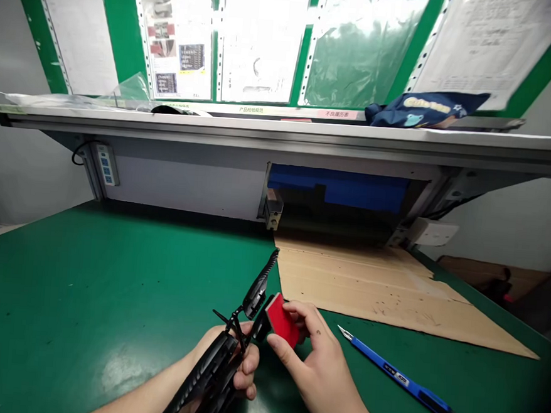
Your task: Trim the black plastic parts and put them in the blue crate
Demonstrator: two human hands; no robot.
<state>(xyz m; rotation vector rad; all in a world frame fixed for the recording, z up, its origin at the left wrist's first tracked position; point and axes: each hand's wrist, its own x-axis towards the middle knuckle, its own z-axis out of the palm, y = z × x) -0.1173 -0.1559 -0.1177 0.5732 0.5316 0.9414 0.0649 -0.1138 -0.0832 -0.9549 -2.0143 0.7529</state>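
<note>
My left hand [248,369] is wrapped round a long black plastic part [217,360] with ribbed edges and thin crossing struts, held tilted above the mat. One narrow end of it points up and away. Between the thumb and fingers of my right hand [315,354] is a red flat pad [282,320], pressed up against or very close to a black piece of the part; whether the two are joined I cannot tell. Just right of that hand, a blue craft knife [400,379] lies on the green mat, its blade tip pointing up and left.
A flat cardboard sheet [359,288] covers the mat [123,284] at the back right. Behind stands a shelf [214,136] with a dark blue packet [424,110] on top. A power strip [107,164] is fixed at the back left, and a metal block [273,211] stands beside the opening.
</note>
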